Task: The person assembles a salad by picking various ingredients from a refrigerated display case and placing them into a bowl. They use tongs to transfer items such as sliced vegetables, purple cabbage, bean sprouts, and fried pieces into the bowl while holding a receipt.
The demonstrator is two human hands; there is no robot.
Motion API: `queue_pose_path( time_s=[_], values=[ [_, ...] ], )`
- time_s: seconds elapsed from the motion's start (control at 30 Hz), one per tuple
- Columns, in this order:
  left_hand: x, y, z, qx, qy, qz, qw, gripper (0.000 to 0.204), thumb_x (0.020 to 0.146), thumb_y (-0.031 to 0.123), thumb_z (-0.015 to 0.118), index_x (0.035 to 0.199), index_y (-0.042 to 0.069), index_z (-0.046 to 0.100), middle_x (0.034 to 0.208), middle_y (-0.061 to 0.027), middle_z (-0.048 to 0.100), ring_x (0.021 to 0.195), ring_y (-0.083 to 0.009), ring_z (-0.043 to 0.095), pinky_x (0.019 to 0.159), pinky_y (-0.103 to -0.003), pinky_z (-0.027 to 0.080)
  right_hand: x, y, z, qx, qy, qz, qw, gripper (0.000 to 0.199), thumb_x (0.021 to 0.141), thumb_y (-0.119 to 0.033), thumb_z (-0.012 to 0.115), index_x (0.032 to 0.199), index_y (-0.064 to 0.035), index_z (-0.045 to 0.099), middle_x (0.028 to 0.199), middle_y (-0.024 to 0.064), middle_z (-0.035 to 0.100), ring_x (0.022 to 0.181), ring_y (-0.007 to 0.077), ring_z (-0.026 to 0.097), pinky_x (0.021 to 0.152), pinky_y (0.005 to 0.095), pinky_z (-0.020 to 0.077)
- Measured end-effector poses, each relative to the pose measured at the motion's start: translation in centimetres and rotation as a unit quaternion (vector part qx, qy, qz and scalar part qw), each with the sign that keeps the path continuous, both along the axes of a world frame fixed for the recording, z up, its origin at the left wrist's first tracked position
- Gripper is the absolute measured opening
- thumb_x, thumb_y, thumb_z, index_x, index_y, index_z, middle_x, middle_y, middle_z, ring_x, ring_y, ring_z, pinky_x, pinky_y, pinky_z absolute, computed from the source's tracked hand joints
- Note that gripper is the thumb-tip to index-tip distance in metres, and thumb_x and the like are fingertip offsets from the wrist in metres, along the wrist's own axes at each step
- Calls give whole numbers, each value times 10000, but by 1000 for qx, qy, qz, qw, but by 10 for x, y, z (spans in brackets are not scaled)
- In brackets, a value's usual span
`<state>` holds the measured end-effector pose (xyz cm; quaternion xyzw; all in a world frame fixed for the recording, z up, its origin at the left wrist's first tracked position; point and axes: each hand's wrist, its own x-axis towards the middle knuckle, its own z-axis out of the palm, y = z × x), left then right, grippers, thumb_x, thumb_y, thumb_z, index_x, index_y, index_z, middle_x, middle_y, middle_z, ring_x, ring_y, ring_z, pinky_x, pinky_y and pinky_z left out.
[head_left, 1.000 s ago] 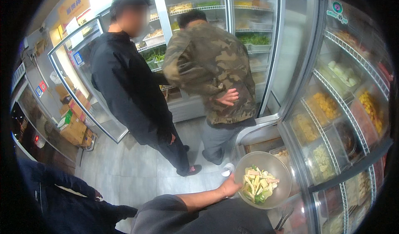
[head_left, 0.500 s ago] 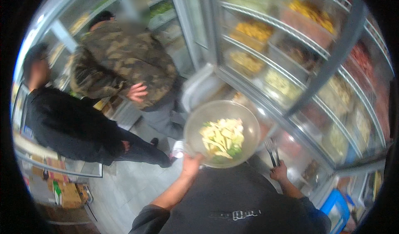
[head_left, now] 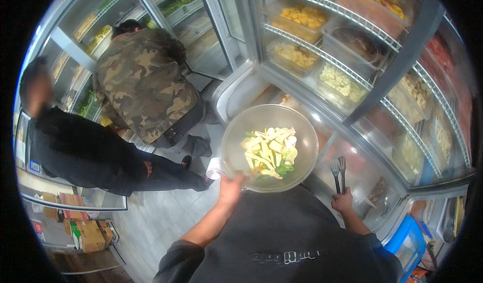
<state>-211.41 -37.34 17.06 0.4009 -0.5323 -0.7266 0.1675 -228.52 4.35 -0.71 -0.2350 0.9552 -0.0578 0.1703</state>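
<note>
Smooth, translucent, plastic-looking bowl (head_left: 234, 145); tongs (head_left: 343, 180) with shiny, metal-looking ends; matt cloth shirt (head_left: 282, 227). Right, glossy glass door (head_left: 322, 102); left, matt cardboard boxes (head_left: 92, 236) and smooth, faintly shiny floor (head_left: 151, 227).

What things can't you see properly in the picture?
In the head view:
Bowl: bottom partly covered by food.
Left hand: fingers partly hidden by the bowl.
Tongs: handle ends hidden inside the right hand.
White thing beside left hand: too small to name.
Camouflage jacket: front turned away.
</note>
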Motion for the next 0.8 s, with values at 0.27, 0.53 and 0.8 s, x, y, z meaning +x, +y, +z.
queue_pose_path(
  time_s=[0.27, 0.53, 0.8],
  values=[
    [5, -1, -12, -70, -10, 4, 997, 525, 801, 102, 603, 1284, -29, 445, 1152, -138, 598, 1064, -236, 577, 919, -335, 459, 4, 0, 3, -79, 105, 19, 991, 184, 589, -229, 659, 740, -169, 745, 833, 155, 625, 902, 380, 582, 797, 440, 503],
    [12, -3, -11, -134, -42, -10, 990, 339, 784, 90, 601, 1095, -34, 552, 940, -110, 631, 858, -201, 601, 761, -332, 495, -2, 8, -17, -114, 105, 20, 988, 218, 568, -218, 675, 760, -124, 720, 730, 158, 556, 850, 379, 574, 744, 439, 493],
    [12, -2, -7, -107, -43, 2, 993, 437, 782, 98, 586, 1189, -35, 501, 1000, -131, 617, 908, -215, 593, 813, -341, 485, 6, -12, 17, -162, -73, -168, 970, 345, 543, -156, 698, 847, -17, 616, 756, 124, 570, 784, 328, 601, 739, 395, 498]
  ],
)
